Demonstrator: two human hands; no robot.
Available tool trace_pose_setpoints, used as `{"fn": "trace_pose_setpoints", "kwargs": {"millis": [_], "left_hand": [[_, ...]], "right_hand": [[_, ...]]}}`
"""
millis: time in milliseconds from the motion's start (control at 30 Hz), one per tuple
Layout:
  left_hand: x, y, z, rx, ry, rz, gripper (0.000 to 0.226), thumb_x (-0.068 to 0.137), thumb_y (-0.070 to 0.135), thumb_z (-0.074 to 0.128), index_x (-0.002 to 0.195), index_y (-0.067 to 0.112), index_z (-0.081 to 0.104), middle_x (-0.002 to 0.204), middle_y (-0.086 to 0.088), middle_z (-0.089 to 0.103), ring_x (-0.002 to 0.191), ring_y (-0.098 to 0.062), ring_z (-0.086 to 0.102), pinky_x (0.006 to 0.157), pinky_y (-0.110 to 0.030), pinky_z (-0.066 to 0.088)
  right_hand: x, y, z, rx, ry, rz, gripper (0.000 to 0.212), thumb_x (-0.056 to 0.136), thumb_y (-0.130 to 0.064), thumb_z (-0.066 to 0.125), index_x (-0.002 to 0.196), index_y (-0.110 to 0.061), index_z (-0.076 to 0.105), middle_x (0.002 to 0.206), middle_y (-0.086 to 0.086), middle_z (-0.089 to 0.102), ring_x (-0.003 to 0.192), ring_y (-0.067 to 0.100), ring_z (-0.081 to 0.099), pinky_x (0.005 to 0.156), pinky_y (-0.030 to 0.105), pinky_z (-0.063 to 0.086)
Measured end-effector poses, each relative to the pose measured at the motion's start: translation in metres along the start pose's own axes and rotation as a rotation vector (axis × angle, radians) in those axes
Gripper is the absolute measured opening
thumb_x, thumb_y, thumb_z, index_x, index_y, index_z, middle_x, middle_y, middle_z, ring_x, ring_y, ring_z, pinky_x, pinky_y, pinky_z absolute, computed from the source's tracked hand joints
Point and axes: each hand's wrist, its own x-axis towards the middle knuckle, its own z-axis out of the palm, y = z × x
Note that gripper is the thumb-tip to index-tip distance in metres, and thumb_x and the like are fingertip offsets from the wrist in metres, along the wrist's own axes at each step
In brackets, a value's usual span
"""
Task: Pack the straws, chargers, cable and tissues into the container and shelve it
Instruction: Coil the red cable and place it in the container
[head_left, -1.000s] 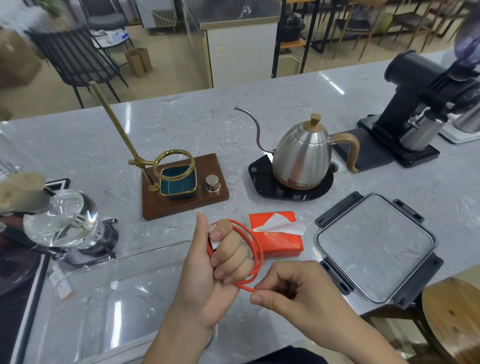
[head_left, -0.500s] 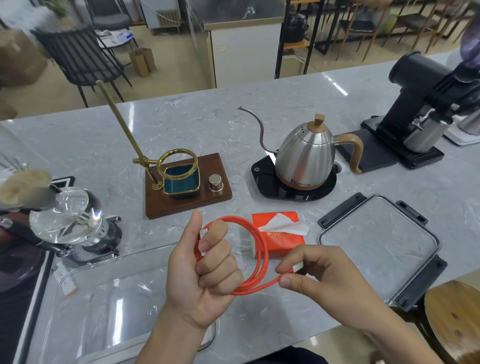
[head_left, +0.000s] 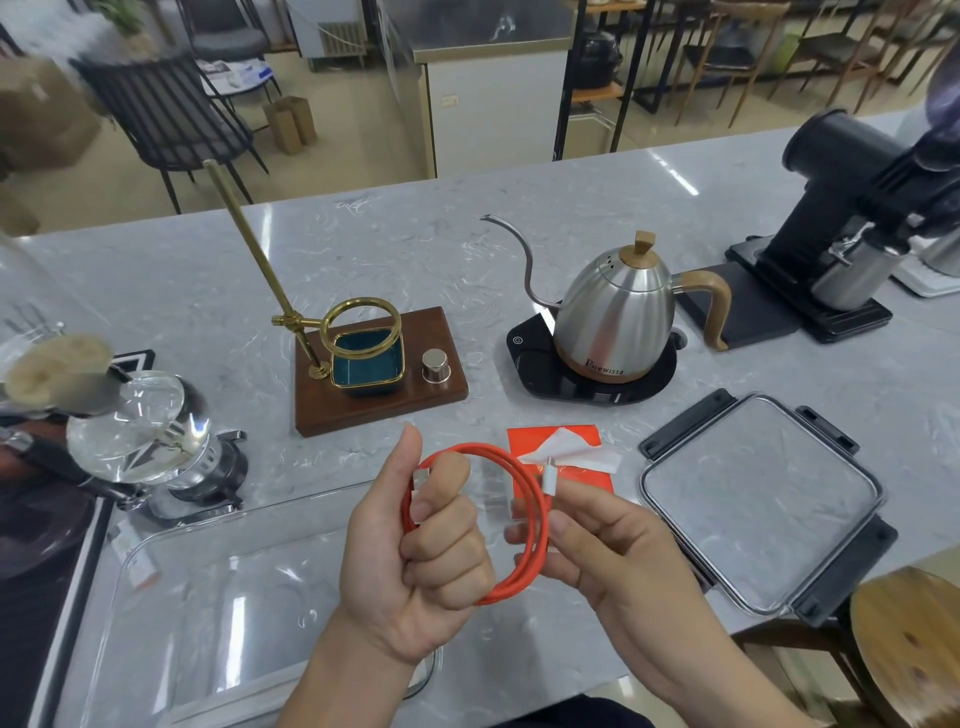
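Note:
An orange cable (head_left: 537, 525) is wound in a loop around the closed fingers of my left hand (head_left: 415, 551), thumb up. My right hand (head_left: 613, 561) pinches the loop's right side, with a white plug end sticking up from its fingers. Both hands hover over the near right corner of a clear, empty container (head_left: 171, 587). Behind the hands an orange tissue pack (head_left: 550, 441) lies on the marble counter. The container's clear lid (head_left: 763, 499) with black clips lies flat at the right. I see no straws or chargers.
A wooden drip stand (head_left: 379, 374) with a brass ring and a steel gooseneck kettle (head_left: 618, 322) stand behind. A black grinder (head_left: 836, 228) is far right, a glass siphon brewer (head_left: 145, 436) at the left. A wooden stool (head_left: 909, 644) sits below the counter's right edge.
My right hand has carried the cable around from below the left fist up its right side, adding a turn to the loop; the white plug end now shows.

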Motion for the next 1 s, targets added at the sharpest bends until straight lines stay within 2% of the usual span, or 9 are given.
{"fn": "trace_pose_setpoints", "kwargs": {"millis": [133, 267, 333, 400, 567, 733, 833, 900, 1000], "left_hand": [[-0.001, 0.001, -0.003, 0.035, 0.028, -0.025, 0.051, 0.102, 0.053, 0.017, 0.07, 0.017, 0.034, 0.044, 0.004, 0.016, 0.035, -0.007, 0.012, 0.038, -0.022, 0.011], [-0.003, 0.004, -0.009, 0.095, 0.116, -0.052, 0.051, 0.102, 0.047, 0.035, 0.068, 0.012, 0.047, 0.045, 0.002, 0.027, 0.035, -0.01, 0.02, 0.039, -0.023, 0.015], [-0.004, 0.004, -0.008, 0.139, 0.175, -0.057, 0.05, 0.1, 0.047, 0.042, 0.066, 0.012, 0.048, 0.044, 0.002, 0.027, 0.035, -0.011, 0.022, 0.038, -0.022, 0.016], [-0.003, 0.002, -0.003, 0.193, 0.276, -0.045, 0.05, 0.097, 0.047, 0.048, 0.061, 0.013, 0.046, 0.041, 0.003, 0.024, 0.033, -0.01, 0.019, 0.037, -0.02, 0.017], [0.002, -0.005, 0.011, 0.361, 0.595, 0.04, 0.058, 0.095, 0.055, 0.041, 0.055, 0.012, 0.042, 0.038, 0.005, 0.021, 0.035, -0.008, 0.009, 0.035, -0.018, 0.015], [0.006, -0.01, 0.013, 0.487, 0.774, 0.107, 0.059, 0.088, 0.063, 0.04, 0.063, 0.011, 0.055, 0.049, 0.002, 0.016, 0.039, -0.009, 0.015, 0.037, -0.021, 0.023], [0.008, -0.014, 0.014, 0.559, 0.839, 0.125, 0.061, 0.084, 0.065, 0.039, 0.067, 0.011, 0.061, 0.051, 0.001, 0.013, 0.041, -0.01, 0.014, 0.04, -0.022, 0.034], [0.007, -0.015, 0.013, 0.602, 0.866, 0.128, 0.061, 0.083, 0.065, 0.038, 0.073, 0.01, 0.062, 0.05, 0.001, 0.017, 0.043, -0.011, 0.016, 0.047, -0.025, 0.042], [0.004, -0.015, 0.012, 0.59, 0.873, 0.136, 0.06, 0.082, 0.062, 0.041, 0.084, 0.007, 0.062, 0.052, 0.0, 0.024, 0.045, -0.012, 0.02, 0.055, -0.028, 0.044]], "right_hand": [[-0.004, -0.003, 0.006, -0.001, -0.003, -0.002, 0.027, 0.088, -0.007, 0.062, 0.114, -0.006, 0.072, 0.093, 0.024, 0.071, 0.08, 0.033, 0.068, 0.072, 0.035, 0.057], [-0.005, -0.003, 0.008, -0.051, 0.022, -0.011, 0.028, 0.087, -0.013, 0.059, 0.11, -0.015, 0.075, 0.083, 0.018, 0.069, 0.074, 0.023, 0.064, 0.069, 0.029, 0.056], [-0.004, -0.001, 0.009, -0.057, 0.036, -0.006, 0.021, 0.091, -0.019, 0.061, 0.105, -0.014, 0.077, 0.078, 0.015, 0.066, 0.072, 0.023, 0.063, 0.069, 0.029, 0.055], [-0.003, 0.001, 0.01, -0.111, 0.037, -0.03, 0.028, 0.09, -0.028, 0.056, 0.096, -0.009, 0.075, 0.072, 0.012, 0.063, 0.069, 0.022, 0.06, 0.069, 0.032, 0.054], [-0.002, 0.003, 0.01, -0.22, 0.045, -0.115, 0.021, 0.093, -0.025, 0.056, 0.094, -0.017, 0.075, 0.064, 0.006, 0.057, 0.064, 0.018, 0.058, 0.066, 0.029, 0.054], [0.0, 0.001, 0.008, -0.288, 0.065, -0.141, 0.02, 0.09, -0.023, 0.056, 0.085, -0.022, 0.075, 0.063, 0.007, 0.056, 0.064, 0.021, 0.052, 0.066, 0.033, 0.053], [0.002, 0.002, 0.007, -0.306, 0.093, -0.158, 0.019, 0.094, -0.017, 0.058, 0.086, -0.018, 0.075, 0.062, 0.007, 0.058, 0.062, 0.02, 0.053, 0.064, 0.031, 0.051], [0.002, 0.002, 0.007, -0.325, 0.112, -0.174, 0.016, 0.095, -0.013, 0.059, 0.088, -0.012, 0.073, 0.06, 0.014, 0.056, 0.06, 0.019, 0.054, 0.062, 0.028, 0.05], [0.003, 0.002, 0.007, -0.379, 0.126, -0.194, 0.02, 0.096, -0.004, 0.055, 0.084, -0.007, 0.07, 0.062, 0.026, 0.054, 0.058, 0.019, 0.052, 0.059, 0.026, 0.049]]}}
